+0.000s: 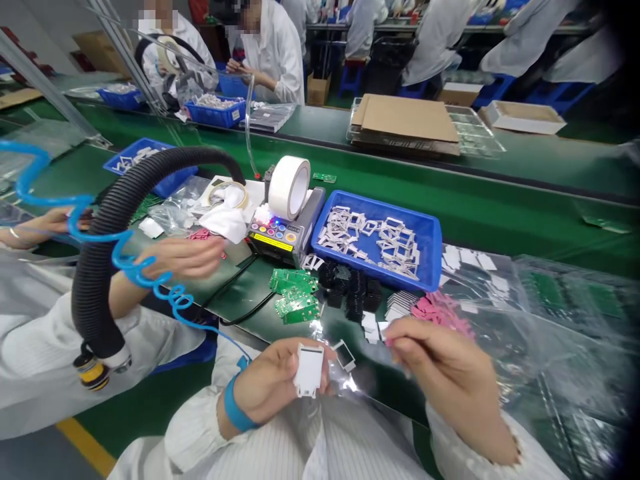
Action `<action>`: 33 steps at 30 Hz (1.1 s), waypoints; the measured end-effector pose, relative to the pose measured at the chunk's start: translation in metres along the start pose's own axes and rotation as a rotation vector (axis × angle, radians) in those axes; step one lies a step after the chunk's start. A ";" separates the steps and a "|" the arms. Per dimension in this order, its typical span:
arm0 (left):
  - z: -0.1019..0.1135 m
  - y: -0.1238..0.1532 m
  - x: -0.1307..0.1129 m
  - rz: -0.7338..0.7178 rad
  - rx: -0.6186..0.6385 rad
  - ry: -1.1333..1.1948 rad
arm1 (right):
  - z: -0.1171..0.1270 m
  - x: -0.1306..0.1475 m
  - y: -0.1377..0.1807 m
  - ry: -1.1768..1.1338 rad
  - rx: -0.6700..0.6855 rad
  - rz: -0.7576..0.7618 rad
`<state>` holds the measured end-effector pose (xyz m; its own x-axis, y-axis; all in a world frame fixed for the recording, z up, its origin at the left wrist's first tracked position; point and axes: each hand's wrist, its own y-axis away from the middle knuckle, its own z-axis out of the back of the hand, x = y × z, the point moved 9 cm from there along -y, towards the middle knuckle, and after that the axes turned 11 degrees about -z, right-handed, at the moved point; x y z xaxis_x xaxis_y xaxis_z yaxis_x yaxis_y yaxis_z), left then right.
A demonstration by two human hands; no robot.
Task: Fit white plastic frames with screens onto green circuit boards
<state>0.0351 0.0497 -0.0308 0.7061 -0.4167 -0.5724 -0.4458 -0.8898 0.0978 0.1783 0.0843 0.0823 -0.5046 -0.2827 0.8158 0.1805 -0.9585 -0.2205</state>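
Observation:
My left hand (270, 377), with a blue band at its wrist, holds a small white rectangular panel in a clipped frame (309, 370) between thumb and fingers. My right hand (445, 377) is closed in a pinch on a small pink piece (389, 340) at its fingertips, beside some white squares (370, 327). Between my hands, a dark-windowed white frame (345, 356) lies on clear plastic. Green circuit boards (296, 297) are heaped beyond my left hand. Stacked black parts (355, 293) and a pile of pink pieces (440, 311) lie beyond my right.
A blue tray (436, 250) holds many white frames. Left of it, a tape roll (289, 188) sits on a control box (280, 247). A black hose (93, 287) and blue coiled cord (127, 257) cross the left side, near a co-worker's hands (183, 259).

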 end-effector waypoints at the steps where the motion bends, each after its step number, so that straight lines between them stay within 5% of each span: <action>1: 0.000 0.001 -0.003 -0.011 -0.007 -0.005 | -0.014 0.016 -0.002 0.032 0.077 0.065; 4: 0.000 0.004 -0.011 -0.045 -0.031 -0.028 | -0.042 0.044 -0.004 0.093 0.191 0.206; 13: 0.008 0.010 -0.021 -0.087 -0.062 -0.099 | -0.064 0.063 -0.002 0.172 0.004 0.383; 19: 0.002 0.008 -0.025 -0.111 -0.088 -0.030 | -0.070 0.062 -0.003 0.233 -0.062 0.360; 27: 0.020 0.009 -0.025 -0.156 -0.214 0.018 | -0.089 0.050 -0.008 0.141 0.052 0.419; 30: 0.028 0.011 -0.028 -0.172 -0.254 0.084 | -0.102 0.037 -0.005 0.174 0.242 0.402; 33: 0.020 0.010 -0.022 -0.101 -0.149 0.089 | -0.107 0.024 -0.005 -0.015 0.424 0.264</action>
<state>0.0043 0.0536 -0.0335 0.7916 -0.3331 -0.5122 -0.2889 -0.9427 0.1666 0.0753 0.0790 0.0459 -0.3836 -0.5106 0.7695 0.6294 -0.7543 -0.1868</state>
